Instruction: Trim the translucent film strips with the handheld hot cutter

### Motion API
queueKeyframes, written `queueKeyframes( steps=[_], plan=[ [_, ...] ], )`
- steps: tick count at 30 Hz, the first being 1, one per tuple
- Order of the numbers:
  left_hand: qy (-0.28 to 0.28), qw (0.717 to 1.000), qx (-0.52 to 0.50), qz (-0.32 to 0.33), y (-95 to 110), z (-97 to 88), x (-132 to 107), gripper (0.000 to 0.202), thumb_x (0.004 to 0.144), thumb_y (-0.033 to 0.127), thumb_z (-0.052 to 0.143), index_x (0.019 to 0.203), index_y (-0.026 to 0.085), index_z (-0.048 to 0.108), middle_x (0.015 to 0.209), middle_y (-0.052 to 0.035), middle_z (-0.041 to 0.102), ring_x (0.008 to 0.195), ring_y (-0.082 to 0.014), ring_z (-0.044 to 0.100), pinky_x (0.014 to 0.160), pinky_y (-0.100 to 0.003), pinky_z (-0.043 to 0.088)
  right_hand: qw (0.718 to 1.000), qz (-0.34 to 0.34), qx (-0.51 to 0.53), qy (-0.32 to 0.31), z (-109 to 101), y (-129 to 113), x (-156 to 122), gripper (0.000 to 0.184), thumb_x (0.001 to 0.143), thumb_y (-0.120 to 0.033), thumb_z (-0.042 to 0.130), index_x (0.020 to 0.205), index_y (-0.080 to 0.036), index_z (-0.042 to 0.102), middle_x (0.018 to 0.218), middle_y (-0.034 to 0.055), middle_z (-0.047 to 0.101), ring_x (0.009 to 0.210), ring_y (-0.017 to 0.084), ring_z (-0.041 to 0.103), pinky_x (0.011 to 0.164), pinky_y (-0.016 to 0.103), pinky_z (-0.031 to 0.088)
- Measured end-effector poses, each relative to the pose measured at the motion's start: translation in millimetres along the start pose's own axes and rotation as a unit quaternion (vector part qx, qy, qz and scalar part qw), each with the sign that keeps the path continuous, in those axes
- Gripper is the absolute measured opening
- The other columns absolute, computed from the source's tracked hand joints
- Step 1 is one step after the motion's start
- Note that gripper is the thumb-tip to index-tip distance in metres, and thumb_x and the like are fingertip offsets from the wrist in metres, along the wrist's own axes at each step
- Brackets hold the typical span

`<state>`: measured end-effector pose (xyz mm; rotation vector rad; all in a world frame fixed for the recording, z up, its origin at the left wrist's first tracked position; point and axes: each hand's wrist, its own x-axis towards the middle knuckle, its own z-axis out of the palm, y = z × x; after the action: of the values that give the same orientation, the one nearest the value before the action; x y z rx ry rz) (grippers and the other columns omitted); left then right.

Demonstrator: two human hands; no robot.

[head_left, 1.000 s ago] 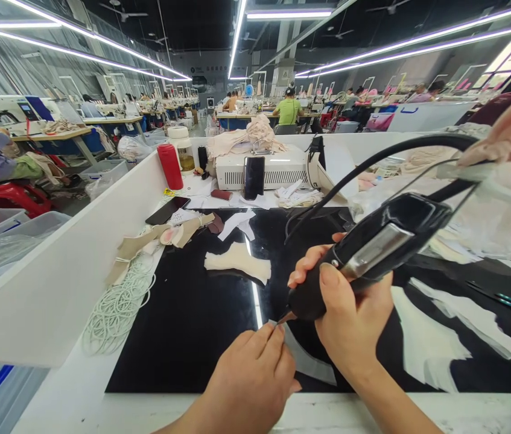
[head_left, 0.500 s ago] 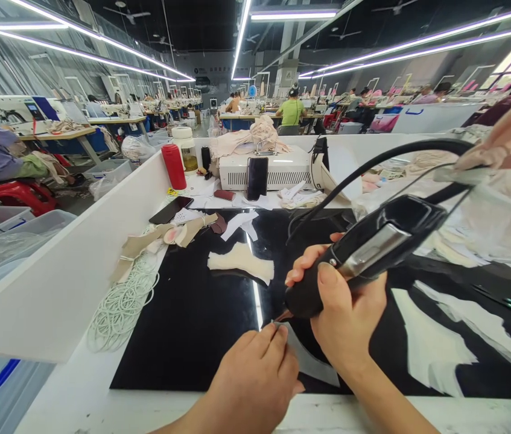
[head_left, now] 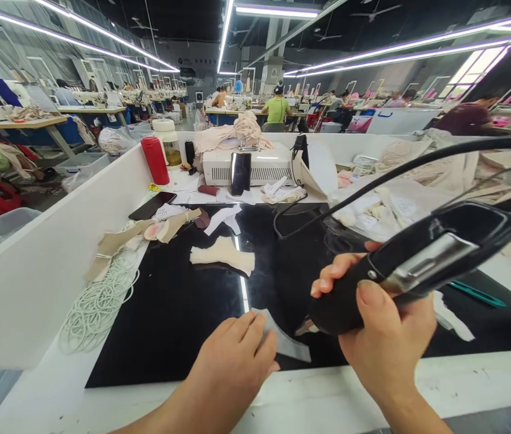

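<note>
My right hand (head_left: 382,337) is wrapped round the black handle of a corded cutting tool (head_left: 422,259), whose tip points down at a thin grey fabric strip (head_left: 282,337) on the black work mat (head_left: 178,307). My left hand (head_left: 230,367) lies flat with fingers together, pressing the near end of that strip down. The tool's black cable (head_left: 400,169) arcs up and away to the right. A cream fabric piece (head_left: 223,254) lies further back on the mat.
A coil of white elastic (head_left: 96,301) and beige fabric scraps (head_left: 146,232) lie at the left by the white partition (head_left: 51,259). A white machine box (head_left: 255,166), phone (head_left: 240,173), red bottle (head_left: 155,160) and jar stand at the back. Fabric piles lie right; people work at distant tables.
The tool and my right hand have shifted right and toward me along the grey strip. My left hand has stayed pressed on the strip. The view has swung a little left.
</note>
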<state>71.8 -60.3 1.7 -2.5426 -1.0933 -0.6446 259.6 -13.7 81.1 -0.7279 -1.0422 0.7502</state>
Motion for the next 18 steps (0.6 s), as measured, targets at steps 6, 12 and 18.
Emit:
queueKeyframes(
  steps=[6,12,18],
  plan=[
    [-0.016,1.0,-0.011,0.012,-8,-5.3,1,0.03,0.117,0.029,0.042,0.122,0.015,0.068,0.128,-0.0091,0.079,0.112,-0.0248,0.078,0.087,-0.039,0.062,1.0,-0.002,-0.011,0.001,-15,-5,-7,0.038,0.088,-0.041,0.089,0.117,-0.03,0.067,0.086,-0.003,0.07,0.067,0.016,0.067,0.061,0.032,0.063],
    [0.019,0.998,-0.043,0.028,-11,-13.0,14,0.03,0.117,0.025,0.042,0.12,0.012,0.069,0.121,-0.0079,0.079,0.111,-0.0247,0.074,0.104,-0.042,0.058,1.0,-0.009,-0.009,-0.001,-15,-7,-8,0.037,0.09,-0.04,0.087,0.119,-0.032,0.065,0.087,-0.0034,0.07,0.068,0.017,0.067,0.061,0.033,0.061],
    [-0.035,0.986,-0.163,0.021,-9,-8.0,29,0.026,0.104,0.033,0.074,0.121,0.015,0.069,0.12,-0.0061,0.076,0.109,-0.0243,0.071,0.1,-0.04,0.061,1.0,-0.003,-0.014,0.004,-16,-9,-9,0.039,0.091,-0.042,0.086,0.121,-0.032,0.063,0.089,-0.0042,0.07,0.067,0.016,0.067,0.062,0.034,0.061]
  ],
)
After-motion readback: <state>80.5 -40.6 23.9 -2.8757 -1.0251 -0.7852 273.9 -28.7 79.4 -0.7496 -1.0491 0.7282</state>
